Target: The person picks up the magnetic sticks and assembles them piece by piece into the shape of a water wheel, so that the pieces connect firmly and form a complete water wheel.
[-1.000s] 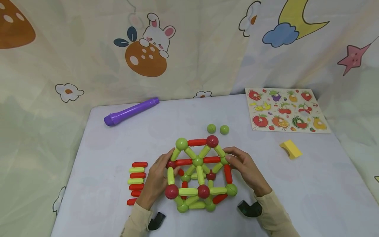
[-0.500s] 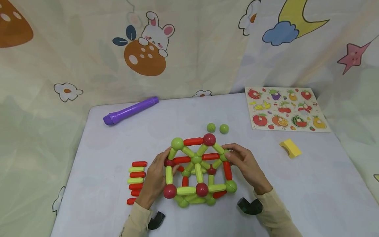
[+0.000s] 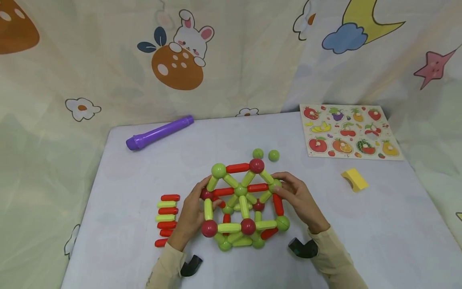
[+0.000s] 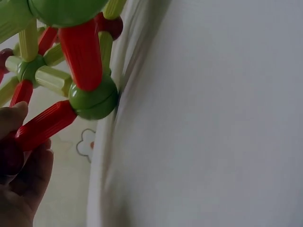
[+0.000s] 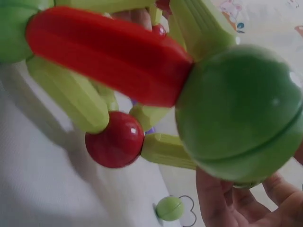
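Observation:
Between both hands is a framework of red and yellow-green rods [image 3: 229, 228] joined by red and green balls [image 3: 240, 190]. My left hand [image 3: 192, 212] grips its left side, fingers and thumb around a dark red ball [image 4: 10, 158] and the red rod [image 4: 46, 125] beside it. On the right side, my right hand [image 3: 301, 200] pinches a green corner ball [image 3: 275, 185] between thumb and fingers. A large green ball [image 5: 239, 113] fills much of the right wrist view, with the fingertips below it. The framework's lower layer is partly hidden behind the upper rods.
Several loose red and yellow-green rods [image 3: 167, 210] lie in a column at left. Two loose green balls [image 3: 273, 155] sit behind the framework. A purple tube [image 3: 160, 133], fruit board [image 3: 353, 132], yellow arch block [image 3: 355, 180] and black curved pieces [image 3: 302, 248], [image 3: 191, 265] lie around the table [image 3: 122, 180].
The framework shifts and tilts slightly in my hands, with its lower layer now showing less below the front rods. Both hands keep their hold. The whole view moves a little upward.

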`<move>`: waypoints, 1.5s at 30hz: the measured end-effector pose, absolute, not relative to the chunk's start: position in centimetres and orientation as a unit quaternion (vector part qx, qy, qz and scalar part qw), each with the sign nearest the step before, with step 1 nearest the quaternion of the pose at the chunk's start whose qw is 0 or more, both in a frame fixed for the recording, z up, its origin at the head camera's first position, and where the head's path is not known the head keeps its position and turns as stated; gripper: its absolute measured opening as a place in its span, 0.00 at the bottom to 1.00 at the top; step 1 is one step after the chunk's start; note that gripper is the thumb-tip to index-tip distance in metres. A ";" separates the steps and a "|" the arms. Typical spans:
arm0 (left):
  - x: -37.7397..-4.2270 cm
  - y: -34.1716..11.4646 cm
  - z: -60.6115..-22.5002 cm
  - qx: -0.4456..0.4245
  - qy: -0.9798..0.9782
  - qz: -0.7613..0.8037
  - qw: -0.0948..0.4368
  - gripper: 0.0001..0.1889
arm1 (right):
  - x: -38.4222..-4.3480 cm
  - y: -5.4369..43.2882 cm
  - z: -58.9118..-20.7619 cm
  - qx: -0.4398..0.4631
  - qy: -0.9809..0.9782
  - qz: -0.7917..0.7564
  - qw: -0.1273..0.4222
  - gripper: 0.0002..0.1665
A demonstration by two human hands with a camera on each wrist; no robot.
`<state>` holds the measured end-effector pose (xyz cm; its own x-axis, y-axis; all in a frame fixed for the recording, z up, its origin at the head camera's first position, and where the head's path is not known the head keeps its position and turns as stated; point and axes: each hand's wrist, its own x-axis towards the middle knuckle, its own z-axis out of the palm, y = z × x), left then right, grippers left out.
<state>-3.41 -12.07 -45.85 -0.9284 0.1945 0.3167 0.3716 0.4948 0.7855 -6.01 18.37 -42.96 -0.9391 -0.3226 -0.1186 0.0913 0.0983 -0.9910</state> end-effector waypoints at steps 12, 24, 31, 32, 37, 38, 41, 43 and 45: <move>-4.0 -11.9 -47.2 -0.032 -0.745 -0.647 -0.159 0.28 | -6.3 18.3 -43.2 -0.106 0.695 -0.692 0.164 0.22; -3.2 -9.6 -45.1 -0.017 -0.700 -0.686 -0.196 0.26 | -6.2 18.7 -43.7 -0.106 0.682 -0.703 0.169 0.24; -3.0 -9.3 -44.9 -0.032 -0.704 -0.687 -0.174 0.26 | -6.3 18.8 -44.2 -0.108 0.678 -0.708 0.169 0.24; -3.0 -9.3 -44.9 -0.031 -0.705 -0.687 -0.174 0.26 | -6.3 18.8 -44.3 -0.111 0.678 -0.707 0.168 0.24; -2.9 -9.3 -45.4 -0.020 -0.698 -0.692 -0.183 0.26 | -6.5 19.0 -44.5 -0.119 0.684 -0.699 0.175 0.24; -2.9 -9.3 -45.5 -0.017 -0.699 -0.691 -0.184 0.26 | -6.5 19.1 -44.5 -0.119 0.685 -0.696 0.178 0.23; -2.8 -9.2 -45.7 -0.009 -0.699 -0.691 -0.184 0.26 | -6.5 19.1 -44.4 -0.118 0.690 -0.687 0.193 0.23; -2.7 -9.2 -46.0 -0.006 -0.703 -0.688 -0.180 0.26 | -6.5 19.0 -44.4 -0.115 0.690 -0.684 0.206 0.23; -2.7 -9.2 -46.3 -0.005 -0.707 -0.686 -0.172 0.26 | -6.5 18.8 -44.3 -0.115 0.685 -0.683 0.227 0.24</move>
